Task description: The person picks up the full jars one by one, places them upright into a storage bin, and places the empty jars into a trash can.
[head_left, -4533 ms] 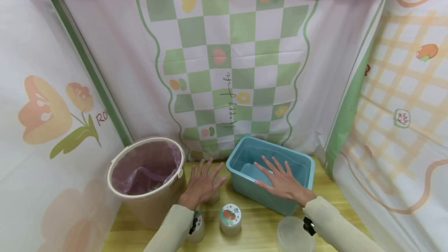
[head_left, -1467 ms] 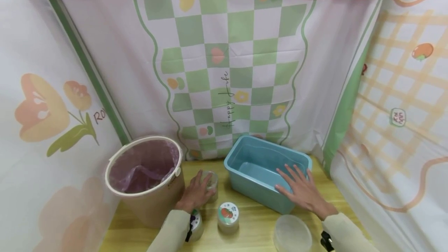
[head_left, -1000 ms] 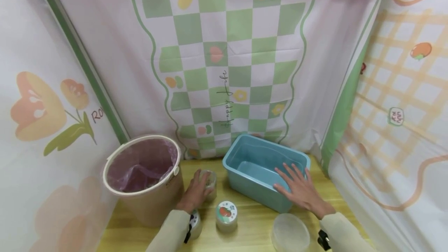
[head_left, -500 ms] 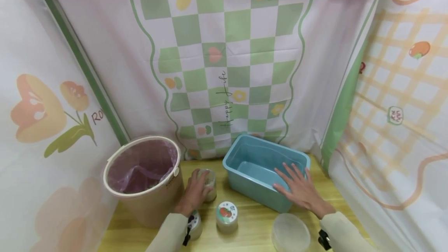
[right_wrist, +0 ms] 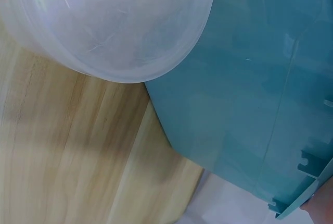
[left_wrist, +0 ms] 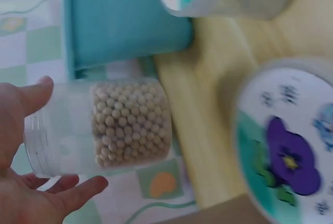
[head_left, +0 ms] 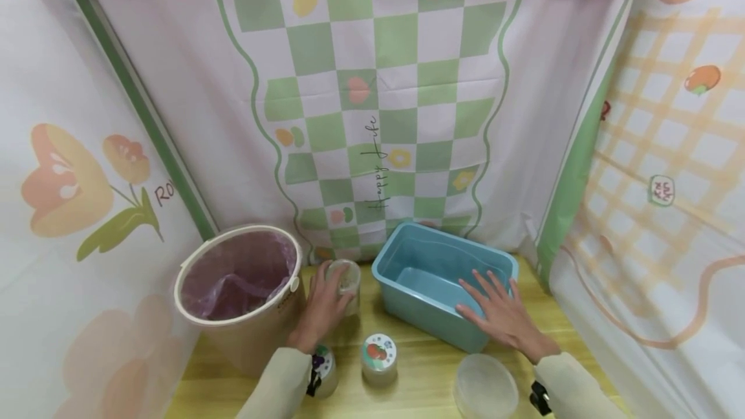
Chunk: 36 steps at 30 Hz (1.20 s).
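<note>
My left hand grips a clear plastic jar between the trash bin and the blue bin. In the left wrist view, the thumb and fingers sit on either side of the jar's upper part. The jar is partly filled with small, round, beige bean-like balls, and its base appears raised off the tabletop. My right hand has its fingers spread straight over the near right rim of the blue bin. In the right wrist view only a bit of that hand shows at the bin's rim.
A beige trash bin with a purple liner stands left. Nearer on the wooden table are a jar with a tomato-print lid, another with a purple-flower lid by the left wrist, and a round translucent container.
My left hand, spread open at first, has closed round the jar and now moves it up and away from me. My right hand shifted right along the blue bin, then stayed there.
</note>
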Tool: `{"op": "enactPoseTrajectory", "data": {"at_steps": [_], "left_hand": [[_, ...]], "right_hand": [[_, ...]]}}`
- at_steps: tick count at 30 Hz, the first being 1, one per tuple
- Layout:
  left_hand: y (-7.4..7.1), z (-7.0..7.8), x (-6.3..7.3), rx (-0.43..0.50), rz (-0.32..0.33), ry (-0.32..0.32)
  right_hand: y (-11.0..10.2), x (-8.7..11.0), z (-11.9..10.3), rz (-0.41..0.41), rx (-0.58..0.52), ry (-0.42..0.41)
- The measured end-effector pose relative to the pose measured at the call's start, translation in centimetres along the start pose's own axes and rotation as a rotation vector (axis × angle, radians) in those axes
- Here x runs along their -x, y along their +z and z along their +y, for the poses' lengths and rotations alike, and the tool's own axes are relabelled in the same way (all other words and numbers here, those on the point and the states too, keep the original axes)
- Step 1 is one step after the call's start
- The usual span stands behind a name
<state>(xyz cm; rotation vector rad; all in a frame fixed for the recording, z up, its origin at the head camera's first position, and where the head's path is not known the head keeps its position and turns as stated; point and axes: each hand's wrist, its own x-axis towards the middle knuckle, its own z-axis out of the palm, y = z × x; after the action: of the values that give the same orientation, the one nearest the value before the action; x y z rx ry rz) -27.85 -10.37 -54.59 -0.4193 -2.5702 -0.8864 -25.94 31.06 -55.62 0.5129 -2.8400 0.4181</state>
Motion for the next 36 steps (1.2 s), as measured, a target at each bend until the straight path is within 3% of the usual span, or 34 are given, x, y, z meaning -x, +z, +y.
{"op": "enactPoseTrajectory", "data": {"at_steps": [6, 12, 16, 24, 29, 36], "left_hand": [[-1.0, 2.1, -1.9, -0.035, 0.133, 0.1], [-2.0, 3.7, -4.1, -0.08, 0.212, 0.18], [-2.6, 4.7, -5.6, -0.08, 0.194, 0.161], [-2.6, 7.4, -8.5, -0.046, 0.079, 0.12], [-1.8, 8.4, -9.5, -0.036, 0.038, 0.098], [0.2, 9.3, -10.1, -0.01, 0.01, 0.14]], "right_hand": [[-0.1, 0.1, 0.0, 0.005, 0.005, -0.003], [0.1, 0.0, 0.0, 0.015, 0.014, -0.007], [0.1, 0.0, 0.0, 0.012, 0.011, -0.007], [-0.1, 0.2, 0.0, 0.02, 0.014, -0.002], [0.0, 0.1, 0.1, 0.018, 0.015, -0.006], [0.0, 0.1, -0.1, 0.021, 0.009, -0.003]]}}
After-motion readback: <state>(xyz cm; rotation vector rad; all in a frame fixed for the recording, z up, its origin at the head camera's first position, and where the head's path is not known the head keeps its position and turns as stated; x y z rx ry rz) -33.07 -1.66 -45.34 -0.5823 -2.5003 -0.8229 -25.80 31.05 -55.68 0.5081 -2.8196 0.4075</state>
